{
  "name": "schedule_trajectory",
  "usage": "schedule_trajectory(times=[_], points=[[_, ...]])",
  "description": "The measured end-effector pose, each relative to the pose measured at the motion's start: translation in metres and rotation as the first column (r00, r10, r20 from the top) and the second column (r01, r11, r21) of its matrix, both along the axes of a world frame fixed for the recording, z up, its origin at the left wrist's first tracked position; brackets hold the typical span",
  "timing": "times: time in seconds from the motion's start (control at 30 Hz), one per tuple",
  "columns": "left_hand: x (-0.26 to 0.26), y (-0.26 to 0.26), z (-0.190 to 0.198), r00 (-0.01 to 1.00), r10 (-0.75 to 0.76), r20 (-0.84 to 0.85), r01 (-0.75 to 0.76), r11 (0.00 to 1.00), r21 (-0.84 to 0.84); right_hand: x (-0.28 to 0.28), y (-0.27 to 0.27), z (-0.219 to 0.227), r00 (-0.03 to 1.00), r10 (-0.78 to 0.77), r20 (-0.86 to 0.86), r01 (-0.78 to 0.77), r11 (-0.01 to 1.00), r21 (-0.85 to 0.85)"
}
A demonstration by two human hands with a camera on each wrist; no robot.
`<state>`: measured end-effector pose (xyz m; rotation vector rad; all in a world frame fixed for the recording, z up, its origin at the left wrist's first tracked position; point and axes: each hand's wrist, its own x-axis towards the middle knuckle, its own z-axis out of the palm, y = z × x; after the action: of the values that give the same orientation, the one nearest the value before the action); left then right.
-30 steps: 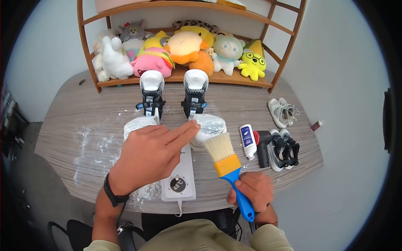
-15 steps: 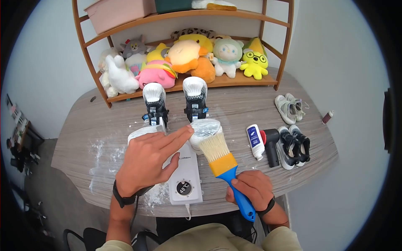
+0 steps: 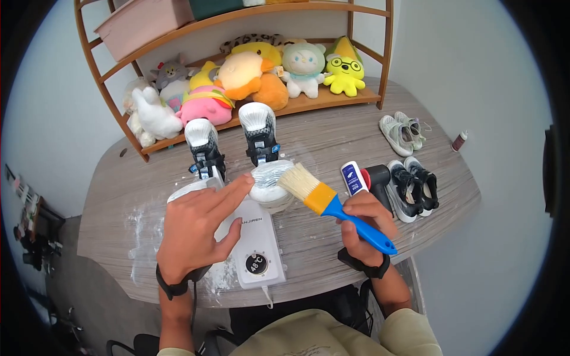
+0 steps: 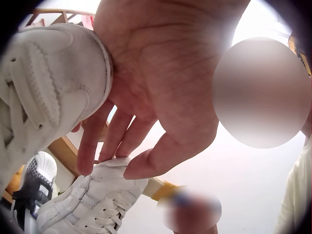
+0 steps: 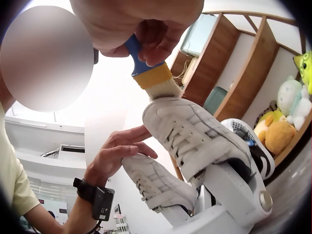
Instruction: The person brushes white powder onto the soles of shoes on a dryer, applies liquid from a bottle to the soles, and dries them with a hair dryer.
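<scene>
Your right hand (image 3: pixel 371 213) gripped the brush (image 3: pixel 321 197) against the white shoe (image 3: pixel 267 183); your left hand (image 3: pixel 198 223), fingers extended, lay at its left edge.

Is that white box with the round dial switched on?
On, it seems: the white box's round display shows 48°C in the head view. Whether it is actually warm, the pictures cannot tell.

Brush (image 5: pixel 152 76) at toe of nearer white shoe (image 5: pixel 190 130)

Bright wrist-view glare, fisheye bend, blackened corners
</scene>
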<state>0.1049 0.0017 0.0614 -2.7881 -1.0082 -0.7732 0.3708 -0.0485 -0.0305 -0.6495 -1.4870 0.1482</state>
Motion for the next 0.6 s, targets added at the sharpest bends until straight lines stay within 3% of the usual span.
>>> schedule_trajectory(times=[0.2,0.33,0.47,0.6], points=[[0.001,0.001,-0.001,1.000,-0.010,-0.011,0.010,1.000,0.002,0.013,0.004,-0.032,0.975,0.112,-0.190,-0.123,0.992,-0.043],[0.003,0.002,0.000,1.000,-0.008,-0.013,0.008,1.000,0.000,0.020,0.020,-0.022,0.861,0.210,-0.463,-0.255,0.966,-0.035],[0.003,0.002,0.001,1.000,-0.022,-0.010,0.022,1.000,0.021,0.018,0.038,-0.021,0.795,0.294,-0.531,-0.428,0.892,-0.148],[0.000,0.006,-0.005,0.999,-0.052,0.012,0.051,0.998,0.044,0.021,0.038,-0.039,0.707,0.330,-0.626,-0.522,0.841,-0.146]])
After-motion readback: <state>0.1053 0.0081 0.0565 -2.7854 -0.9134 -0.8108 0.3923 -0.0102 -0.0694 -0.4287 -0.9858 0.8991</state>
